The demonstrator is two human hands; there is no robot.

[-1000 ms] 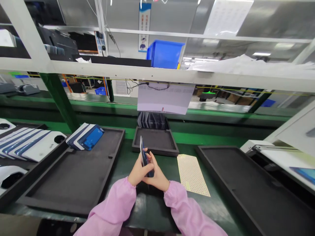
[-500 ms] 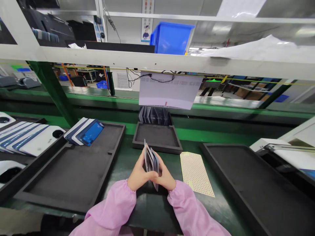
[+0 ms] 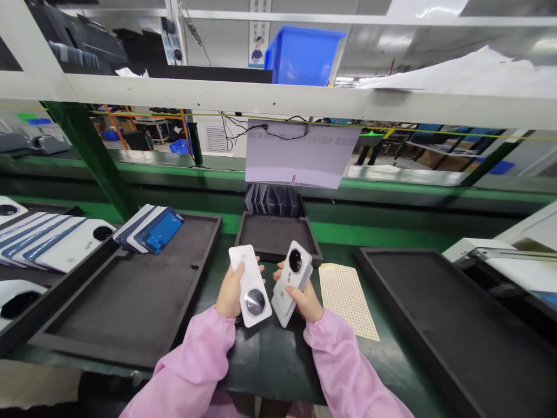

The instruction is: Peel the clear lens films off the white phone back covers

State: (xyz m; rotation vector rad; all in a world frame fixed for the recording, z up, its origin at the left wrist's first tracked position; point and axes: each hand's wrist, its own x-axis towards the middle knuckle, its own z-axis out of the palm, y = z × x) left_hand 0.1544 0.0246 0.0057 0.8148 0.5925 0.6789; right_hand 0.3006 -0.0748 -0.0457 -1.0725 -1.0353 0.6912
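Note:
My left hand [image 3: 227, 295] is closed on a white phone back cover [image 3: 250, 275], its dark round camera area toward the near end. Beside it, my right hand [image 3: 310, 303] grips a small stack of white phone back covers [image 3: 285, 285], with the camera area at the far end. The thumbs lie on top of the covers; most other fingers are hidden beneath. A gap separates the single cover from the stack. Both hands are above the green table, in front of a small black tray [image 3: 278, 233].
Left, a black tray [image 3: 117, 307] bears several back covers [image 3: 150, 229], one blue-faced; more white covers [image 3: 69, 247] stand farther left. A yellowish dotted sheet [image 3: 348, 299] lies right of my hands, beside another black tray [image 3: 452, 313]. Dark panels [image 3: 274, 200] stand at the small tray's back.
The bundle, held edge-up between both hands, is now parted. My hands have moved apart and turned the white faces upward, one cover left, the stack right.

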